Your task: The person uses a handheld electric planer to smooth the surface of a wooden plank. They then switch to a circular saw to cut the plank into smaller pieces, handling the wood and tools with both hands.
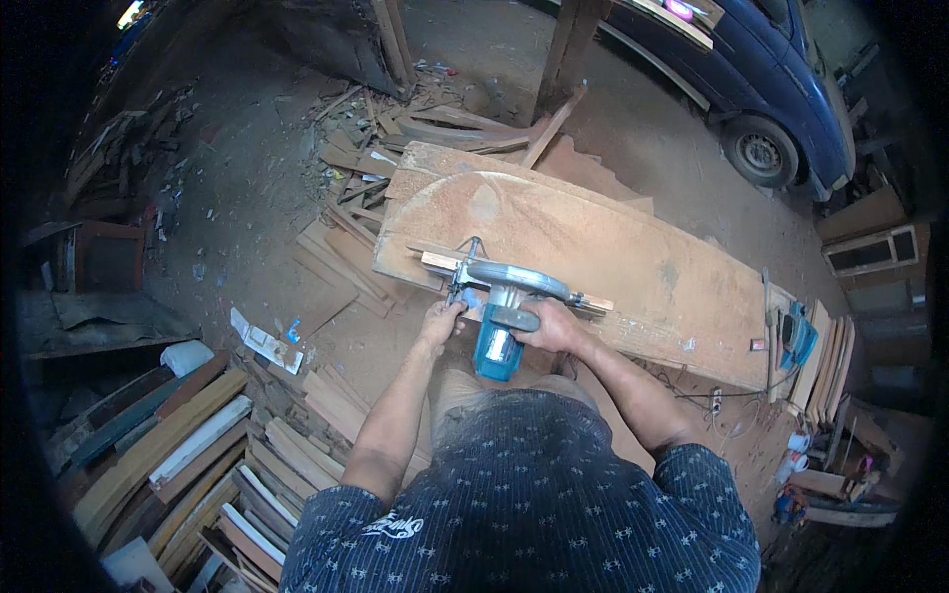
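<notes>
A teal circular saw (pixel 499 346) with a grey metal blade guard sits at the near edge of a broad wooden board, its motor end toward me. My right hand (pixel 556 327) is wrapped around the saw's rear handle. At the saw's left side my left hand (pixel 441 324) is closed with its fingertips at the lower end of a metal clamp (pixel 470 255); exactly where the fingers grip is partly hidden. Under the saw runs a narrow wooden strip (pixel 440 261), showing at both sides of it. The blade is hidden.
Sawdust covers the wooden board (pixel 633 267). A teal power tool (pixel 798 336) stands at its right end, near a cable and socket (pixel 717 400). Scrap wood (pixel 341 247) lies behind left, stacked planks (pixel 213 445) at near left. A blue car (pixel 732 59) stands far right.
</notes>
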`<act>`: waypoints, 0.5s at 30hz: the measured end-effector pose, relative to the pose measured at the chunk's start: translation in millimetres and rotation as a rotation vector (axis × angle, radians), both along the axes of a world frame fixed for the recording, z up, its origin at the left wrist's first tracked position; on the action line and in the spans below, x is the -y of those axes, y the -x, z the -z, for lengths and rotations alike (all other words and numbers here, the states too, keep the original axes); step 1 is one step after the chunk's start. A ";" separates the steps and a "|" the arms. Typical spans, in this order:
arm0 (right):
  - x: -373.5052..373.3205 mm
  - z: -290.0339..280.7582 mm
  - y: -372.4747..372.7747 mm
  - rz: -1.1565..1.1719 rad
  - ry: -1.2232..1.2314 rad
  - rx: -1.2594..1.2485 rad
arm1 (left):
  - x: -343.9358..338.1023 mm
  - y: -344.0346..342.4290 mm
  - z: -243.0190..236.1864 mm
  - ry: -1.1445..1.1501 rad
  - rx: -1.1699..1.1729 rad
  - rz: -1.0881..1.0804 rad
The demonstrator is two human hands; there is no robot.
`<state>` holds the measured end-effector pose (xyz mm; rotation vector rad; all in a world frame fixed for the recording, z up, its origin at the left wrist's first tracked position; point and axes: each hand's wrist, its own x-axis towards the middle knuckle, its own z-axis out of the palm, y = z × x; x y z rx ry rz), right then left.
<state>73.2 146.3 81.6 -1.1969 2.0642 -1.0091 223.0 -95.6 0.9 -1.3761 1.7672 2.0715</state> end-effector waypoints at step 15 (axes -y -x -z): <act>1.5 6.5 5.5 -0.087 -0.008 0.095 | -1.0 0.0 -7.2 0.036 0.075 -0.031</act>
